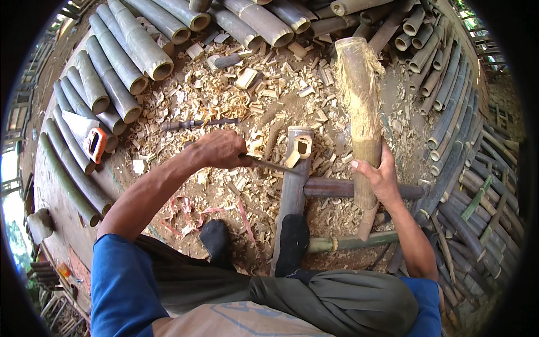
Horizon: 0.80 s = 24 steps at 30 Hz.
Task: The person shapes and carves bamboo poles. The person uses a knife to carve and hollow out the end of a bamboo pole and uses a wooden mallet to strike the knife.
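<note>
knees and dark trousers (292,292) nearest the lens, both my socked feet forward: left foot (216,238) on the ground, right foot (293,238) pressing on the bamboo pole (295,185) i'm working.

my left hand (222,149) is closed tight around a chisel (269,164), blade pointing right, tip at the pole just below its rectangular mortise hole (303,146). my right hand (382,177) is wrapped shut around a thick bamboo mallet (359,112), held upright, frayed top end up, just right of the pole.

pole runs from under my foot up to its cut end at the hole. it lies across a dark crosswise pole (359,188); a greenish one (353,241) sits lower, near my right shin.

room: chip-covered dirt (236,106) in the middle is the only open patch. spare chisel (196,123) lies well clear above my left hand. handsaw with orange handle (90,137) rests on the stacked bamboo at left (112,73). more cut stacks along the top (252,19), thin dark poles packed down the right edge (449,123). pink strap scraps (191,210) beside my left foot.
</note>
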Available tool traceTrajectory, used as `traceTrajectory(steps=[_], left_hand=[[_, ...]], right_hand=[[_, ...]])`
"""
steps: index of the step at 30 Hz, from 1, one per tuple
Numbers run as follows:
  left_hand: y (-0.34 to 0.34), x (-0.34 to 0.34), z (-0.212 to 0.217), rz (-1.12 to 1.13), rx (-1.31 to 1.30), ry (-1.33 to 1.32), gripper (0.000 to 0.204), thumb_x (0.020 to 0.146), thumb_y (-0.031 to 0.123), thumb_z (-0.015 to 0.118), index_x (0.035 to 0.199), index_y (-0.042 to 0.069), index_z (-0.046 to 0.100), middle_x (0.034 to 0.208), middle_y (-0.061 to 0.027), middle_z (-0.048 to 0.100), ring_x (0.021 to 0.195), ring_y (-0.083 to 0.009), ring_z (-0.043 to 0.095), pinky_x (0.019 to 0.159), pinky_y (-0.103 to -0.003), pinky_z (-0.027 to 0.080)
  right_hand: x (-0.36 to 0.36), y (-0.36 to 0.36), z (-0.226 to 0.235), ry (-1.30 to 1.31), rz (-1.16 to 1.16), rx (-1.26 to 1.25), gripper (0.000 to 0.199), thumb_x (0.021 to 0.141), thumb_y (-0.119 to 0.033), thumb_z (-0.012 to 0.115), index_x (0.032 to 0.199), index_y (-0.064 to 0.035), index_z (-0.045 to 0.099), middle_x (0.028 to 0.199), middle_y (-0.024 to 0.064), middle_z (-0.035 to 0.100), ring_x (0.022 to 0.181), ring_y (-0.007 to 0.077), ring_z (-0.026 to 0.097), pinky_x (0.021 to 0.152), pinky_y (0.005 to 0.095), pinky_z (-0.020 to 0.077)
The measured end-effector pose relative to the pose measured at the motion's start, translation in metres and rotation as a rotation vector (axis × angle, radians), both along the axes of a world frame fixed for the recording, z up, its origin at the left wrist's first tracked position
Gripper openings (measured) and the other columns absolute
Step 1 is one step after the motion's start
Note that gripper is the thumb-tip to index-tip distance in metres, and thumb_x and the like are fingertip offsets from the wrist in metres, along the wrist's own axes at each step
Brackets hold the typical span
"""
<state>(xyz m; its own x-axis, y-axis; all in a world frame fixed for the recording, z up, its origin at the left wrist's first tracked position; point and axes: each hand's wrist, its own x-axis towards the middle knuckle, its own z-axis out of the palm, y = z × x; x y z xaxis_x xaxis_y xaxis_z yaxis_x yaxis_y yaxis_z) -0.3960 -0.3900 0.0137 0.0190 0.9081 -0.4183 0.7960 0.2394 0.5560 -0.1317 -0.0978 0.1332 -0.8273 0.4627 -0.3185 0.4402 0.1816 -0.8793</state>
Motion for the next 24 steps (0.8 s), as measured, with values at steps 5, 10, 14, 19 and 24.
traceTrajectory(steps=[5, 10, 14, 19, 24], left_hand=[[0.019, -0.029, 0.002, 0.190, -0.010, 0.034, 0.061, 0.103, 0.062, 0.051, 0.081, 0.011, 0.077, 0.051, 0.0019, 0.050, 0.043, -0.0095, 0.040, 0.040, -0.032, 0.035], [0.031, -0.040, -0.010, 0.142, 0.066, 0.113, 0.059, 0.102, 0.062, 0.053, 0.074, 0.013, 0.073, 0.049, 0.0029, 0.045, 0.042, -0.0102, 0.033, 0.038, -0.033, 0.029], [0.028, -0.036, -0.015, 0.179, 0.018, 0.178, 0.060, 0.100, 0.063, 0.054, 0.074, 0.013, 0.072, 0.050, 0.0029, 0.045, 0.042, -0.0098, 0.033, 0.038, -0.032, 0.029], [0.027, -0.028, -0.021, 0.260, 0.003, 0.202, 0.062, 0.097, 0.067, 0.055, 0.073, 0.012, 0.071, 0.051, 0.0027, 0.046, 0.043, -0.0101, 0.035, 0.038, -0.032, 0.030], [0.029, -0.031, -0.022, 0.245, -0.058, 0.197, 0.065, 0.094, 0.071, 0.055, 0.071, 0.012, 0.070, 0.052, 0.0029, 0.046, 0.043, -0.0103, 0.036, 0.038, -0.032, 0.031]], right_hand=[[-0.008, -0.010, 0.003, 0.013, -0.042, -0.093, 0.070, 0.083, -0.026, 0.078, 0.138, 0.0017, 0.045, 0.114, 0.0115, 0.062, 0.099, 0.0184, 0.065, 0.087, 0.0334, 0.0560], [-0.010, -0.015, 0.004, 0.002, -0.053, -0.135, 0.073, 0.083, -0.027, 0.079, 0.140, 0.0021, 0.042, 0.115, 0.0120, 0.061, 0.096, 0.0186, 0.066, 0.084, 0.0324, 0.0572], [-0.007, -0.017, -0.011, 0.111, 0.031, 0.060, 0.072, 0.084, -0.026, 0.077, 0.140, 0.0026, 0.041, 0.117, 0.0134, 0.060, 0.092, 0.0198, 0.066, 0.080, 0.0334, 0.0598], [-0.014, -0.034, -0.023, -0.270, 0.182, 0.144, 0.069, 0.087, -0.023, 0.074, 0.141, 0.0028, 0.040, 0.117, 0.0191, 0.058, 0.092, 0.0237, 0.067, 0.075, 0.0375, 0.0621], [-0.057, -0.016, 0.014, -0.421, 0.316, 0.187, 0.072, 0.086, -0.030, 0.075, 0.138, 0.0050, 0.041, 0.114, 0.0228, 0.061, 0.083, 0.0275, 0.069, 0.074, 0.0388, 0.0640]])
